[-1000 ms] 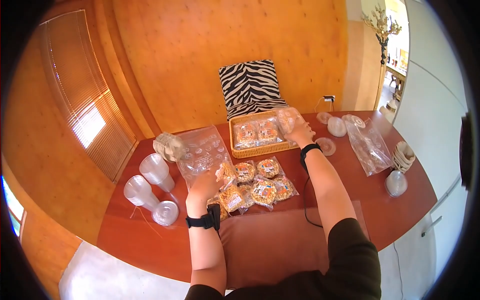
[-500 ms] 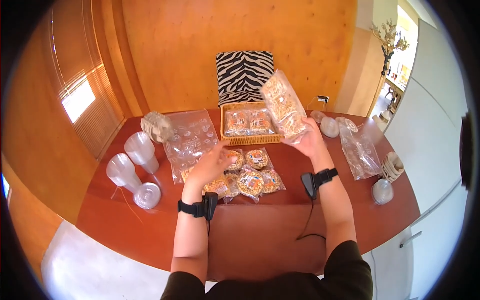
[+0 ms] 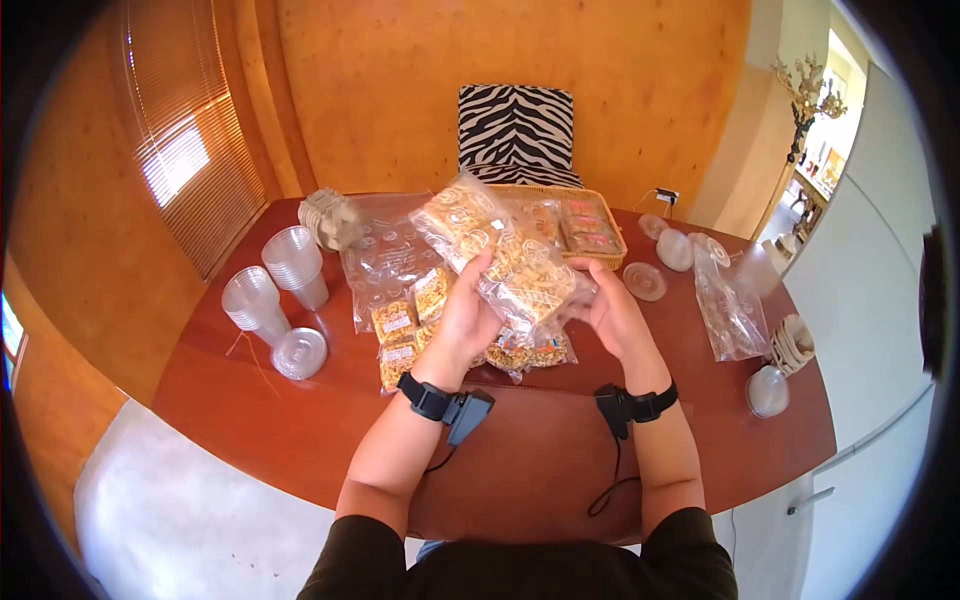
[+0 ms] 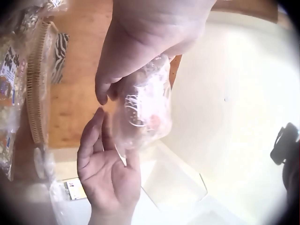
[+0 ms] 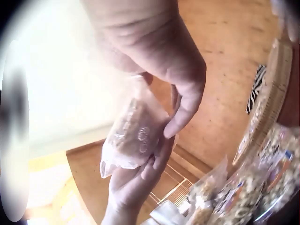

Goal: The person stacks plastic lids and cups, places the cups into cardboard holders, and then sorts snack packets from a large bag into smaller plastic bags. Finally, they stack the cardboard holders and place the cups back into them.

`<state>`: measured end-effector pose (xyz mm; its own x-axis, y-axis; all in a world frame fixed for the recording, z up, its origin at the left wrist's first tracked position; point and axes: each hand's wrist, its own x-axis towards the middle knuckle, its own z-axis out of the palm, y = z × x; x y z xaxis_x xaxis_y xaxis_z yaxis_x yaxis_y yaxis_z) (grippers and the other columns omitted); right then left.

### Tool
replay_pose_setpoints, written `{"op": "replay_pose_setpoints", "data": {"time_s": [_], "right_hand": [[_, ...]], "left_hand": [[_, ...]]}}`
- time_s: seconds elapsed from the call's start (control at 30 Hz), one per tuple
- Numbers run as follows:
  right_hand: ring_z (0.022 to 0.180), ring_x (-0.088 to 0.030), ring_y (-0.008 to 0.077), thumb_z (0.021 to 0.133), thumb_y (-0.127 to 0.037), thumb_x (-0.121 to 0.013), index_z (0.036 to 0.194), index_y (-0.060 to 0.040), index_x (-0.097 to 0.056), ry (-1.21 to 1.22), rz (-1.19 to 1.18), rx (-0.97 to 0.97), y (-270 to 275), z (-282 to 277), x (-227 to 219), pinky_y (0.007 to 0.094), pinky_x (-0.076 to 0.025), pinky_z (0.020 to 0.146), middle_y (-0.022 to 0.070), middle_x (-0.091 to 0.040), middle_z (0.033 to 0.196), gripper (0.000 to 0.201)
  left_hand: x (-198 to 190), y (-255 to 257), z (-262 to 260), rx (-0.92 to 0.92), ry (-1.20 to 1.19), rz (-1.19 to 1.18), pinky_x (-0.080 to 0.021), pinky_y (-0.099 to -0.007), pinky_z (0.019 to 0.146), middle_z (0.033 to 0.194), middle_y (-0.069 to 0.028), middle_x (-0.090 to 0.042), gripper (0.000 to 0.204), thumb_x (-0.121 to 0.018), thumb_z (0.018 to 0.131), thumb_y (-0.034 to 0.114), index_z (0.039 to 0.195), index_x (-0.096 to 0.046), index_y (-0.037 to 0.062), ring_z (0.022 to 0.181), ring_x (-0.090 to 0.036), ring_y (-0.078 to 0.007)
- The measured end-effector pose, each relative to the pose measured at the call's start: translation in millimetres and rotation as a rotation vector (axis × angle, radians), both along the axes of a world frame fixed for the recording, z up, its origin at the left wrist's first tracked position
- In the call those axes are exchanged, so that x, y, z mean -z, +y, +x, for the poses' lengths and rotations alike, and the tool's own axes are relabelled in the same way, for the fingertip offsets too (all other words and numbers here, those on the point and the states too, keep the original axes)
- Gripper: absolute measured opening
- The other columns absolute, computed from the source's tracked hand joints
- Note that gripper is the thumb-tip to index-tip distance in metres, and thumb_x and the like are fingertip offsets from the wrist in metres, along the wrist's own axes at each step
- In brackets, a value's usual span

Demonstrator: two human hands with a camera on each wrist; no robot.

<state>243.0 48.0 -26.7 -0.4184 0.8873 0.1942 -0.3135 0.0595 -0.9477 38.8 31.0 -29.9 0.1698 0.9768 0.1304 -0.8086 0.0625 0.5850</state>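
Above the table, both hands hold a long clear printed bag of pale, crinkly snack cakes (image 3: 510,260), tilted down to the right. My left hand (image 3: 468,320) supports its lower side, thumb over the top face. At the bag's right end, my right hand (image 3: 618,315) grips the plastic between thumb and fingers. The right wrist view shows the bag (image 5: 133,136) between both hands, with the left palm under it. Below lie several packaged round snack cakes (image 3: 540,352) and square snack packs (image 3: 395,320), partly hidden by the bag and left arm.
Behind the bag stands a wicker basket (image 3: 618,235) with packaged snacks. Stacked clear cups (image 3: 292,262) and a pulp-coloured stack (image 3: 330,220) are at the left, near a flat clear bag (image 3: 375,265). Clear lids (image 3: 645,282), an empty-looking bag (image 3: 728,310) and tubs (image 3: 768,392) lie right.
The right hand lifted the long bag from the basket's right side and brought it toward the body. The left hand left the snack packs on the table and took hold of the bag.
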Motion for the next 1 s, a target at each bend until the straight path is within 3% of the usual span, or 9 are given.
{"op": "replay_pose_setpoints", "data": {"time_s": [0.2,0.33,0.47,0.53,0.6,0.7,0.8,0.83,1.0], "right_hand": [[0.123,-0.041,0.0332,0.073,-0.030,-0.077,0.134,-0.0102,-0.043,-0.805,1.028,0.334,-35,-6,-26,0.0431,-0.035,0.103,0.0155,-0.040,0.136,0.073],[0.134,-0.028,0.0359,0.067,-0.032,-0.080,0.134,-0.0139,-0.045,-1.018,1.178,0.253,-41,-17,-24,0.0470,-0.027,0.108,0.0138,-0.031,0.144,0.078],[0.120,-0.049,0.0313,0.088,-0.022,-0.062,0.133,-0.0070,-0.044,-0.522,0.745,0.261,-20,-20,-3,0.0393,-0.039,0.100,0.0169,-0.050,0.128,0.051],[0.113,-0.052,0.0188,0.095,-0.017,-0.051,0.132,-0.0006,-0.043,-0.251,0.550,0.269,-16,-17,2,0.0354,-0.044,0.096,0.0134,-0.055,0.124,0.041],[0.113,-0.052,0.0193,0.097,-0.021,-0.050,0.134,0.0018,-0.039,0.296,0.103,0.078,-11,-21,7,0.0364,-0.043,0.097,0.0124,-0.052,0.127,0.045],[0.117,-0.049,0.0197,0.097,-0.024,-0.050,0.135,0.0031,-0.035,0.453,-0.045,-0.147,-18,-24,-2,0.0371,-0.043,0.098,0.0122,-0.049,0.130,0.049],[0.118,-0.048,0.0197,0.093,-0.021,-0.058,0.135,0.0000,-0.036,0.322,0.026,-0.055,-21,-30,5,0.0376,-0.042,0.098,0.0119,-0.050,0.128,0.052],[0.116,-0.049,0.0205,0.090,-0.020,-0.062,0.133,-0.0011,-0.039,0.174,0.214,0.108,-22,-30,3,0.0374,-0.042,0.097,0.0121,-0.051,0.126,0.053],[0.107,-0.052,0.0251,0.072,-0.015,-0.078,0.119,-0.0047,-0.055,-0.476,1.041,0.710,-19,-10,-13,0.0365,-0.044,0.092,0.0123,-0.053,0.117,0.053]], "left_hand": [[-4,-2,0,0.097,-0.007,0.059,-0.043,-0.0416,0.100,0.128,-0.0137,-0.054,0.044,-0.046,0.097,0.029,0.132,-0.041,0.0028,0.118,-0.052,-0.0257],[-10,-10,8,0.043,0.095,0.067,-0.040,-0.0402,0.101,0.127,-0.0118,-0.053,0.051,-0.040,0.099,0.040,0.134,-0.038,0.0037,0.119,-0.050,-0.0236],[-15,-15,5,0.064,0.237,0.110,-0.032,-0.0444,0.106,0.138,-0.0117,-0.041,0.066,-0.035,0.094,0.058,0.141,-0.027,0.0121,0.127,-0.039,-0.0254],[-21,-19,12,-0.077,0.290,0.080,-0.030,-0.0435,0.106,0.138,-0.0102,-0.039,0.069,-0.036,0.093,0.061,0.143,-0.024,0.0144,0.127,-0.038,-0.0248],[-11,-11,12,-0.185,0.260,0.072,-0.030,-0.0432,0.106,0.140,-0.0089,-0.038,0.064,-0.048,0.093,0.050,0.142,-0.025,0.0156,0.129,-0.036,-0.0242],[0,-1,10,-0.113,0.069,0.082,-0.035,-0.0438,0.104,0.137,-0.0086,-0.044,0.058,-0.061,0.091,0.031,0.137,-0.035,0.0074,0.127,-0.041,-0.0229],[-6,-8,13,-0.111,0.075,0.080,-0.040,-0.0422,0.102,0.129,-0.0092,-0.052,0.051,-0.061,0.091,0.028,0.131,-0.043,0.0026,0.119,-0.050,-0.0219],[-5,-6,12,-0.100,-0.012,0.061,-0.048,-0.0406,0.096,0.123,-0.0111,-0.056,0.048,-0.063,0.090,0.020,0.130,-0.043,0.0022,0.112,-0.056,-0.0240],[-6,-9,9,-0.130,0.057,0.078,-0.045,-0.0406,0.099,0.125,-0.0115,-0.054,0.045,-0.059,0.092,0.021,0.130,-0.044,0.0014,0.116,-0.053,-0.0234]]}}
